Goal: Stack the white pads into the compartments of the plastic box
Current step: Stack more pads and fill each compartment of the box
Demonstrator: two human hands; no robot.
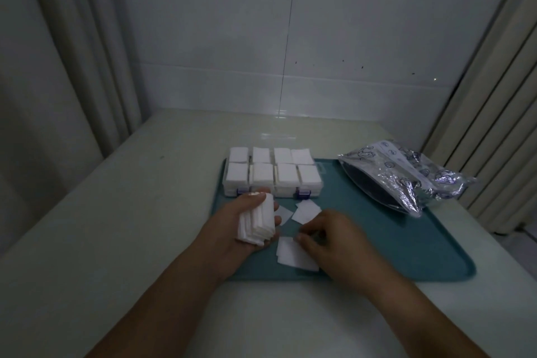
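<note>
A clear plastic box [318, 169] with purple latches stands at the far left of the teal tray [406, 241]; white pads fill its compartments in two rows. My left hand [232, 224] grips a thick stack of white pads [257, 222] just in front of the box. My right hand [328, 237] lies on the tray with curled fingers that touch a loose white pad [292, 253]. Two more loose pads, one [306, 210] and another [282, 213], lie between the hands and the box.
A crumpled silver foil bag [406, 174] lies on the tray's far right corner and overhangs it. The tray sits on a pale table [145, 212] against a tiled wall, with curtains at both sides.
</note>
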